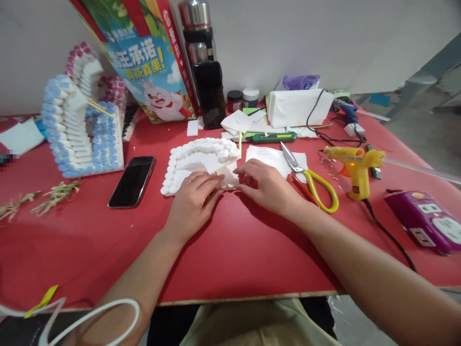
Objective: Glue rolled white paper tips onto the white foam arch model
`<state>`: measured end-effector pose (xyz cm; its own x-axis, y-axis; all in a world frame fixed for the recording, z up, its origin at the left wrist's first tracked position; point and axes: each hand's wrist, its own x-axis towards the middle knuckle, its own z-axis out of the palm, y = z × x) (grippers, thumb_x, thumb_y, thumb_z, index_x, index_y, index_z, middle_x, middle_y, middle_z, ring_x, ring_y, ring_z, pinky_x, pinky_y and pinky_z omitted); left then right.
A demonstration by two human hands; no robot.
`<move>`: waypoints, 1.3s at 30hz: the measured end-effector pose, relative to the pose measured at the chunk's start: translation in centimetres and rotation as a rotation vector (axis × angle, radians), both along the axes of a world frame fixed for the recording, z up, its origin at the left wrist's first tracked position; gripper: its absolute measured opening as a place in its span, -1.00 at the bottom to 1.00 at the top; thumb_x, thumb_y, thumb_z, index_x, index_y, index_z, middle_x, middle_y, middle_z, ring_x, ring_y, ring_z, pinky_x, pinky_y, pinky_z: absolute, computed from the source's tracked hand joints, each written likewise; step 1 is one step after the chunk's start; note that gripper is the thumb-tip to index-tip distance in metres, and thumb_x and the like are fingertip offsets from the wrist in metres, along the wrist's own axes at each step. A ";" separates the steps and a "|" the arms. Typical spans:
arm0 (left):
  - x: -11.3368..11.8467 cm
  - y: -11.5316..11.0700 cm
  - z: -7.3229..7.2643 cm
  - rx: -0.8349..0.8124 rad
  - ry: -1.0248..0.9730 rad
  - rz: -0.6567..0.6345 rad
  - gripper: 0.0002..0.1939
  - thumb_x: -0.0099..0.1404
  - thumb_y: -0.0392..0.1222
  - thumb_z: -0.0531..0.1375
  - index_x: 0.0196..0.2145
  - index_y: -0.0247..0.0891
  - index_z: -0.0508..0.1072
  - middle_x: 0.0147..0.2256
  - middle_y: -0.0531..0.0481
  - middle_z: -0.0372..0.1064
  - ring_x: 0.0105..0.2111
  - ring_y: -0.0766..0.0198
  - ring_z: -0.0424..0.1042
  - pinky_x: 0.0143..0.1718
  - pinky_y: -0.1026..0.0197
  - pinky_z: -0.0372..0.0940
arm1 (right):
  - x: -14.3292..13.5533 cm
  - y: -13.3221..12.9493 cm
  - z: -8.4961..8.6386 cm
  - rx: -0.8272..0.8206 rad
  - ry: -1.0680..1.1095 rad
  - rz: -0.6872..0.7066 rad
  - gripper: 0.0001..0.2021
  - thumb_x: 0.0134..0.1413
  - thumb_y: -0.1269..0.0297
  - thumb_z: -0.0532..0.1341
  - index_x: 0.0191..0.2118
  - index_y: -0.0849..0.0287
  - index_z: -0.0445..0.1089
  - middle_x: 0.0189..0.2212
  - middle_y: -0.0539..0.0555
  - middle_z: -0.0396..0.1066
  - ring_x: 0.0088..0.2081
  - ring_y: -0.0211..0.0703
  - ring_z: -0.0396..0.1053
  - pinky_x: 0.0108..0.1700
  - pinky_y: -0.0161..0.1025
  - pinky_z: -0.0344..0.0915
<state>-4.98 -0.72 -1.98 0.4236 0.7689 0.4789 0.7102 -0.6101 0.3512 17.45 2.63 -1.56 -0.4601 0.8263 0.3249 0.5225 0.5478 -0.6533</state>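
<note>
A white craft piece lies on the table in front of me, a flat white base edged with an arch of small white puffs. My left hand is closed at its front right edge, fingers bent together and thumb tucked below. Opposite it, my right hand curls in, with index finger and thumb at the same corner; the gap between them shows red table. The fingers partly hide what lies between the fingertips. A thin pale stick stands at the piece's back right corner. White paper sheets lie just behind my right hand.
Scissors, a yellow glue gun and a purple power socket are to the right. A green cutter lies behind. On the left are a phone and blue-and-white craft models. A carton bag and steel flask stand at the back.
</note>
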 end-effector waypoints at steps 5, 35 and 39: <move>0.1 -0.2 0.1 0.049 0.054 -0.019 -0.62 0.44 -0.26 0.16 0.18 -0.25 0.41 0.07 -0.20 0.48 0.04 0.00 0.42 0.11 -0.11 0.30 | 1.3 0.9 0.3 0.040 0.042 -0.127 -0.82 0.18 0.48 0.21 -0.15 0.20 0.50 -0.25 0.10 0.46 -0.36 -0.19 0.35 -0.26 -0.22 0.28; 1.0 -3.2 1.6 0.238 0.067 -0.102 -0.55 0.31 -0.44 0.23 0.13 -0.23 0.40 0.00 -0.18 0.52 0.02 0.01 0.45 0.07 -0.10 0.36 | 0.8 0.9 -0.3 0.011 0.018 -0.106 -0.73 0.22 0.53 0.13 -0.11 0.19 0.55 -0.20 0.16 0.48 -0.23 -0.08 0.45 -0.16 -0.17 0.36; 3.5 -6.6 2.2 0.296 0.174 -0.315 -0.78 0.29 -0.35 0.30 -0.10 -0.37 0.47 -0.31 -0.13 0.52 -0.29 0.11 0.43 -0.16 -0.05 0.35 | 0.6 0.8 -0.4 0.001 0.012 -0.061 -0.66 0.23 0.56 0.09 -0.04 0.22 0.56 -0.14 0.20 0.47 -0.20 -0.07 0.47 -0.11 -0.15 0.38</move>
